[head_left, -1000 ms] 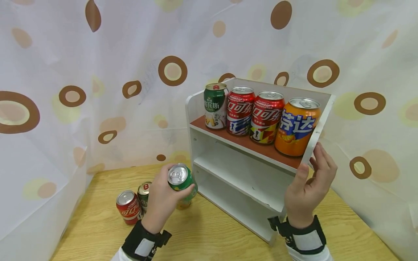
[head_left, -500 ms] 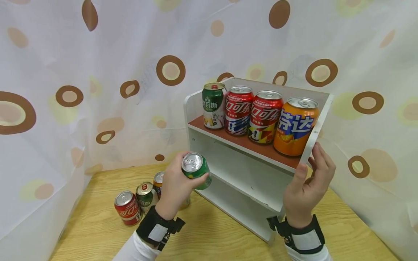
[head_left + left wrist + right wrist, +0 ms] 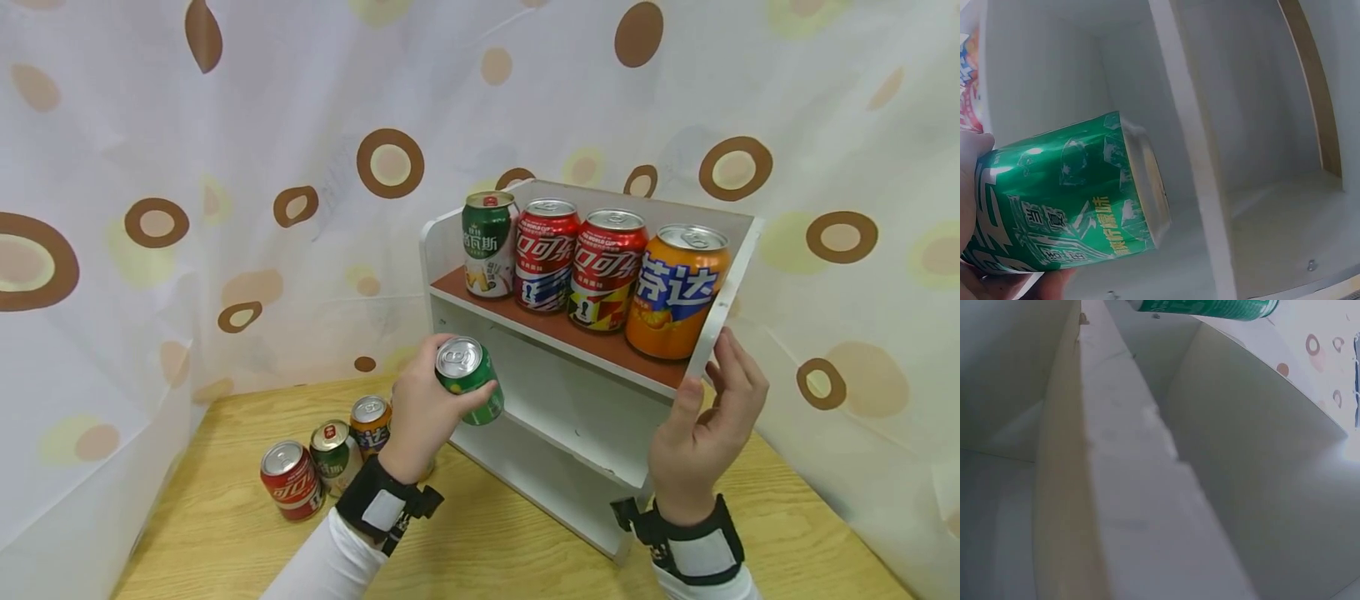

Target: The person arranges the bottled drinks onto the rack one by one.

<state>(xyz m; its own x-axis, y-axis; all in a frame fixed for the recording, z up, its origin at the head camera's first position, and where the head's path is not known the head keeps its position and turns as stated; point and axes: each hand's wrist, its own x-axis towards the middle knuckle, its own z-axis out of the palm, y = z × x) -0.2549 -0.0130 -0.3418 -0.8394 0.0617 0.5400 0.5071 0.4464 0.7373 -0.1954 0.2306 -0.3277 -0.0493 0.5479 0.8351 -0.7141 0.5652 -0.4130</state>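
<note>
My left hand (image 3: pixel 431 408) grips a green soda can (image 3: pixel 480 392) round its side, its silver lid tilted toward the head camera. In the left wrist view the green can (image 3: pixel 1079 194) lies across the front of the white shelf (image 3: pixel 1197 150), its base facing the compartments. At the shelf's right side panel, my right hand (image 3: pixel 705 425) rests its raised, bent fingers against the outer edge, with the thumb apart and no item in the palm. The right wrist view shows a shelf board (image 3: pixel 1135 462) up close and the green can (image 3: pixel 1216 306) at the top.
On the shelf's top level stand a green-and-white can (image 3: pixel 489 246), two red cola cans (image 3: pixel 546 258) and an orange Fanta can (image 3: pixel 678 292). A red can (image 3: pixel 292 483), a dark green can (image 3: pixel 335 458) and an orange can (image 3: pixel 371 425) stand left on the wooden table (image 3: pixel 480 533).
My left hand has carried the green can up and to the right, from near the table to in front of the shelf's middle level. My right hand has stayed at the side panel.
</note>
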